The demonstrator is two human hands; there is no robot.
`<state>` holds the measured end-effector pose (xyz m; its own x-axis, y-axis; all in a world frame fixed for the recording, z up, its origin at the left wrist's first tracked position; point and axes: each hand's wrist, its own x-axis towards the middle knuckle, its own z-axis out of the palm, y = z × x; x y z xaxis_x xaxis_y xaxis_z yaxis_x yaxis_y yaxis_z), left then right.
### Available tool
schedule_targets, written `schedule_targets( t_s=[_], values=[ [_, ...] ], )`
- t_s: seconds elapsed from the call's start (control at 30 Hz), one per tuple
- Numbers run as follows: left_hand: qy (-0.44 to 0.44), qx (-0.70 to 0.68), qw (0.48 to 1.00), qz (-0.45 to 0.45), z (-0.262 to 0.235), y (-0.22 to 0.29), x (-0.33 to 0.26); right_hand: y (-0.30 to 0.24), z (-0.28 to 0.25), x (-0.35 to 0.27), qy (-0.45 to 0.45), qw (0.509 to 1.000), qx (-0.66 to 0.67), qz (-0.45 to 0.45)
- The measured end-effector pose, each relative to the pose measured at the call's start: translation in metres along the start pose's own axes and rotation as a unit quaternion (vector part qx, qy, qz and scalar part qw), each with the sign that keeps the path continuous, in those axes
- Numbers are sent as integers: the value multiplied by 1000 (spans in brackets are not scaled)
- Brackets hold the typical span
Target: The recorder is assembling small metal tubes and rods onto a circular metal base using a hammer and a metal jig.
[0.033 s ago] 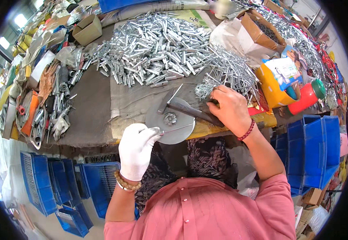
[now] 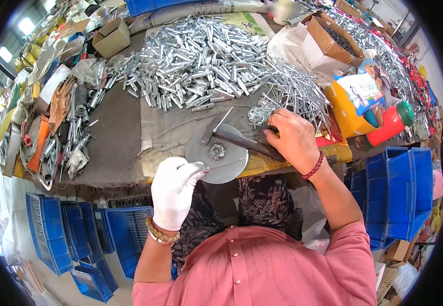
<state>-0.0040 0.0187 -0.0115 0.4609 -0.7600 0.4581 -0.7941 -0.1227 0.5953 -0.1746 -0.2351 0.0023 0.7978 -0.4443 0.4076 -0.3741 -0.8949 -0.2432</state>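
In the head view, the left hand [image 2: 174,186], in a white glove, holds a thin metal rod [image 2: 226,164]; its fingers are pinched together on the near end. The rod points to the right, over the front part of a round grey metal disc [image 2: 221,176] at the near edge of the surface [image 2: 114,148]. A small lumpy metal piece [image 2: 216,151] sits near the middle of the disc.

The right hand [image 2: 297,135], ungloved, reaches to a small heap of short metal pins [image 2: 258,116]. Its fingers are bent, thumb near the forefinger, with something dark between them; whether they pinch it or a pin, I cannot tell.

A hammer [image 2: 247,144] lies between the hands, its head over the far side of the disc and its dark handle slanting to just beside the right palm. A slim metal pin [image 2: 225,118] slants by the hammer head.

Beyond, a broad pile of silvery metal sleeves [image 2: 201,56] covers the middle of the surface, and a tangle of long thin rods [image 2: 298,92] adjoins its right side. Farther right are a cardboard box [image 2: 328,28], a yellow container [image 2: 342,111] and a red jar with a green lid [image 2: 387,126]. An open beige bin [image 2: 111,38] stands far left. Blue crates [image 2: 399,194] stand below on both sides.
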Motion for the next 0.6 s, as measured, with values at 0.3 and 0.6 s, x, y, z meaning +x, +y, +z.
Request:
schedule_targets(
  t_s=[0.3,0.6],
  values=[
    [10,7,1000,7,1,-7,-4,-49,-13,5,-55,952,300,20],
    [-1,7,1000,9,-1,-3,-2,-82,23,8,-56,944,293,-143]
  ],
)
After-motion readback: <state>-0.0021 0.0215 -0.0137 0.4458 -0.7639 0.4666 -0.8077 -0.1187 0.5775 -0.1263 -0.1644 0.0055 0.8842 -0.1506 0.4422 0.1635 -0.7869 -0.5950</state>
